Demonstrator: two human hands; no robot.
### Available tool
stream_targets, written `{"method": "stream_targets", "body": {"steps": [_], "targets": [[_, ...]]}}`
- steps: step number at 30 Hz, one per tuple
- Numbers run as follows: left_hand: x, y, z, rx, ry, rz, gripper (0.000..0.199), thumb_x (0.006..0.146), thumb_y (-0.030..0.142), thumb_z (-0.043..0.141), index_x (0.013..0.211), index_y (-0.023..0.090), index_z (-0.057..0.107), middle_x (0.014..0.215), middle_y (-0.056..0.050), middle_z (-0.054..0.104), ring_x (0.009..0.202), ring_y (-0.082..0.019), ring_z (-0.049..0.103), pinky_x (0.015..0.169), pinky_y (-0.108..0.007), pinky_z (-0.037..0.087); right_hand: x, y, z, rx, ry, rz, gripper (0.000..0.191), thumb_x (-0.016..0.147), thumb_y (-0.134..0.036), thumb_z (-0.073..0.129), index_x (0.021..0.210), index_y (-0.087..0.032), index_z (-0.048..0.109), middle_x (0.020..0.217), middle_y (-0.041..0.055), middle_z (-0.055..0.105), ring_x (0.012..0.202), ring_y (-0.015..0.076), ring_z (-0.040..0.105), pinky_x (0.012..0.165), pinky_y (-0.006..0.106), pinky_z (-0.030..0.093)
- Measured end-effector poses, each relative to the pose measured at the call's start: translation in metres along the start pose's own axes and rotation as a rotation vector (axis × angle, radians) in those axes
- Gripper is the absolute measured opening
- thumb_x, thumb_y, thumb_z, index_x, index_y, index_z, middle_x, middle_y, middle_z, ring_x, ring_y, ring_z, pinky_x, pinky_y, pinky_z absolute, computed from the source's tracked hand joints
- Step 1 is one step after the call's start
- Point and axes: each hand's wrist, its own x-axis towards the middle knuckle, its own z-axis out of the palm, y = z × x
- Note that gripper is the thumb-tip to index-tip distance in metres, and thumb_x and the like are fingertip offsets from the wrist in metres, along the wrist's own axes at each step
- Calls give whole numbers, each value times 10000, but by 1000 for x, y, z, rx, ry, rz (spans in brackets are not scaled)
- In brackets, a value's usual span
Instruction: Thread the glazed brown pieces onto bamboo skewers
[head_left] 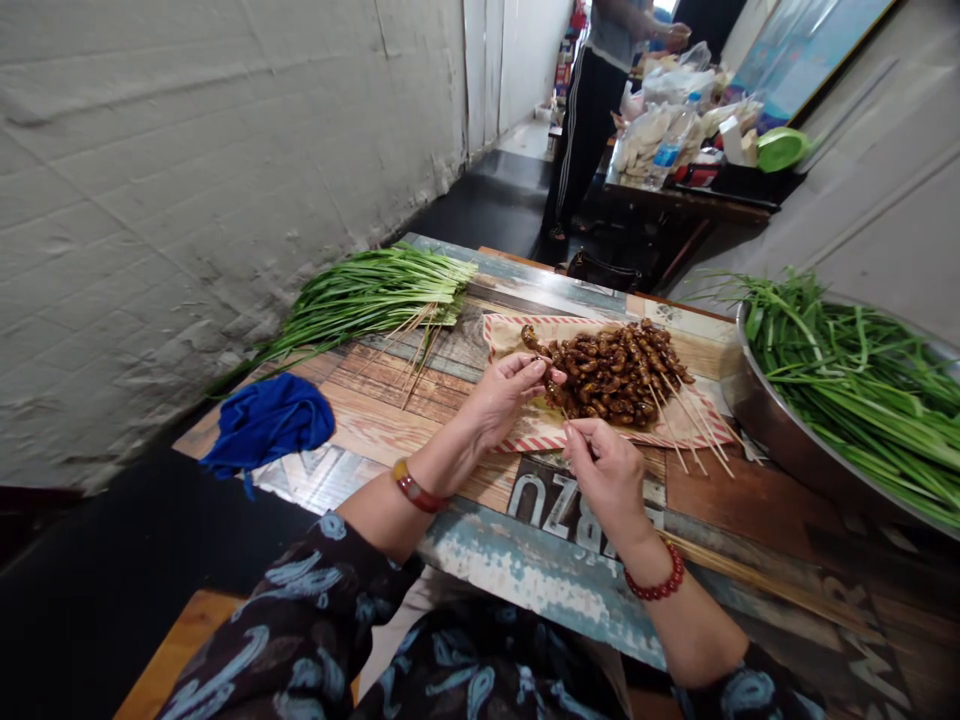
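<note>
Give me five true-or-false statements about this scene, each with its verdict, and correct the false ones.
1. The right hand pinches a thin skewer over the paper. True.
2. The red beaded bracelet is on the left wrist. False: it is on the right wrist; the left wrist wears a red and amber bracelet.
3. The glazed brown pieces lie directly on the wooden table. False: they lie on red-edged paper.
4. The steel basin on the right holds long green leaves. True.
5. A person stands beyond the table in black track pants with white stripes. True.
</note>
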Motion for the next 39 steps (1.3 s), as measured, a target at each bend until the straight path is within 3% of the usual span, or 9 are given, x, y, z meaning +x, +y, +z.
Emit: {"method": "stream_targets", "body": {"steps": [6, 11, 18, 28, 39], "targets": [[2, 6, -2, -48, -38, -28, 380, 734, 462, 746, 970, 173, 669, 958, -80, 733, 849, -165, 657, 773, -278, 444, 1, 0, -2, 56, -13, 9, 195, 930, -319, 489, 841, -210, 624, 597, -27, 641, 518, 137, 597, 543, 257, 448], [5, 21, -9, -104, -13, 62, 374, 751, 441, 739, 1024, 196, 666, 1054, -78, 721, 940, -181, 660, 818, -290, 455, -2, -1, 0, 82, -43, 6, 186, 927, -316, 496, 854, -209, 629, 610, -25, 647, 519, 136, 598, 532, 254, 449], [7, 22, -18, -113, -52, 82, 346, 734, 383, 766, 991, 174, 667, 908, -55, 727, 872, -175, 659, 838, -314, 442, -5, 0, 3, 76, -67, -17, 174, 930, -308, 502, 867, -211, 632, 644, -20, 665, 538, 134, 604, 551, 252, 451], [3, 21, -8, -85, 20, 98, 253, 703, 353, 788, 817, 168, 659, 814, -34, 719, 847, -153, 653, 844, -278, 409, -5, 1, 2, 12, -18, -46, 184, 931, -283, 496, 817, -210, 621, 662, -10, 662, 557, 138, 605, 561, 254, 440], [3, 17, -3, -94, 9, 117, 251, 692, 324, 797, 821, 147, 674, 770, -50, 725, 814, -151, 661, 810, -257, 424, -3, -2, 2, -33, 35, -132, 194, 937, -264, 493, 811, -207, 629, 655, -7, 663, 591, 139, 610, 599, 255, 434]]}}
